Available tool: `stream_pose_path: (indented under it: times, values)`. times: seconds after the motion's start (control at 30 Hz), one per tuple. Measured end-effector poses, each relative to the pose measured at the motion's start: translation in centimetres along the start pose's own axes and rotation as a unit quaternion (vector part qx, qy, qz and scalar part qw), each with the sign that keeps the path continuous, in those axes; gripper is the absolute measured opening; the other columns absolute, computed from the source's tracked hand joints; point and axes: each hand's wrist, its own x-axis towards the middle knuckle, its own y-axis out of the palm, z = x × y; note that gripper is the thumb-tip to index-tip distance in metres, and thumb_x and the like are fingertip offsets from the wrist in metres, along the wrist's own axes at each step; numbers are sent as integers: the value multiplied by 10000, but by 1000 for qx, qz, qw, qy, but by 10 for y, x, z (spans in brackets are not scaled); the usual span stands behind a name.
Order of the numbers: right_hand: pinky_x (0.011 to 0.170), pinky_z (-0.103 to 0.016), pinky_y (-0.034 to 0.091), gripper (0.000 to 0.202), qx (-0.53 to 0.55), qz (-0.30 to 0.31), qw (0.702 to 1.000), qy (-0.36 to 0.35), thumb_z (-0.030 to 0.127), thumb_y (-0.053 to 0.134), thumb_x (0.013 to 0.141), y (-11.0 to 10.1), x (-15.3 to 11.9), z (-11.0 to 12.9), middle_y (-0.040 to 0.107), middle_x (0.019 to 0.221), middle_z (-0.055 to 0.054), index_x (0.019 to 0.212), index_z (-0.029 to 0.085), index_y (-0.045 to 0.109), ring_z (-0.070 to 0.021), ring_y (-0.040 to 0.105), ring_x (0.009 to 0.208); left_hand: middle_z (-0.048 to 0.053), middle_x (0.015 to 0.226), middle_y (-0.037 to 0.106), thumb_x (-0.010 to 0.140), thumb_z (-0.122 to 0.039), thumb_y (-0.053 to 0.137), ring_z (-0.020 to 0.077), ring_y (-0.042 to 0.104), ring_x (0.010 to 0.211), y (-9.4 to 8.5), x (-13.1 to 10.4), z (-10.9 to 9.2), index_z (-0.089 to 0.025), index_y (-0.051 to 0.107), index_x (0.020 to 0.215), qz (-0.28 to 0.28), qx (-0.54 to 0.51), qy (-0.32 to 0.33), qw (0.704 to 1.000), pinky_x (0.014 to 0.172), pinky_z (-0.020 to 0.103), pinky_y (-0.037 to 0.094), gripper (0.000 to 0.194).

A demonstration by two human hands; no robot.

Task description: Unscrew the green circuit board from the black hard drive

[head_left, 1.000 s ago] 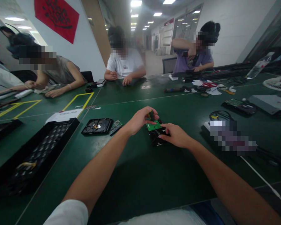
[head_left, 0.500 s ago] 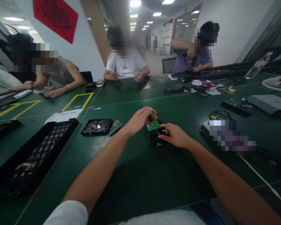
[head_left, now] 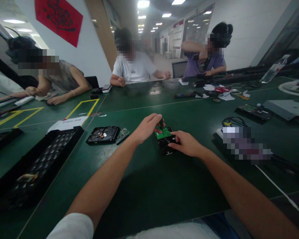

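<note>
A black hard drive [head_left: 166,146] lies on the green table in front of me, its green circuit board [head_left: 167,132] facing up. My left hand [head_left: 150,126] is closed round the dark handle of a screwdriver [head_left: 161,123], held upright with its thin shaft pointing down at the board. My right hand [head_left: 185,142] grips the drive's right side, with the fingers at the board's edge and on the black casing. Left of my hands lies a second hard drive [head_left: 103,134], with a loose circuit board [head_left: 123,134] beside it.
A long black tray [head_left: 37,162] stands at the left. At the right are a blurred-out device [head_left: 241,142], cables, another hard drive [head_left: 254,113] and a grey box [head_left: 286,110]. A bottle [head_left: 275,69] is farther back. Several people sit across the table.
The screwdriver's handle has turned or shifted slightly in my left hand, and its shaft now shows. My right hand stays on the drive. The middle person's hand has moved right.
</note>
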Motion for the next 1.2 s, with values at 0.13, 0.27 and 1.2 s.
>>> stream_pose_path:
  times: [0.13, 0.27, 1.2]
  values:
    - [746, -344, 423, 586, -3, 4, 1000, 0, 514, 693, 966, -1, 0, 2, 666, 965, -63, 1427, 161, 615, -216, 592, 832, 119, 967, 719, 1031, -451, 517, 240, 699, 958, -2, 1, 2, -160, 654, 1010, 7, -26, 0, 1000, 754, 353, 622, 323]
    - [734, -342, 416, 595, -3, 4, 1000, 6, 503, 704, 961, -1, 0, 2, 670, 967, -65, 1443, 168, 607, -220, 598, 838, 116, 963, 726, 1038, -471, 501, 243, 705, 973, -3, 3, 7, -160, 662, 1031, 21, -64, 4, 998, 818, 384, 625, 351]
    - [731, -338, 417, 587, 2, -7, 1000, 8, 504, 710, 957, 1, -1, -1, 666, 951, -56, 1431, 173, 609, -213, 594, 816, 123, 999, 726, 1027, -433, 500, 239, 692, 1000, -3, 3, 4, -140, 702, 1005, 43, -78, 5, 996, 872, 383, 619, 356]
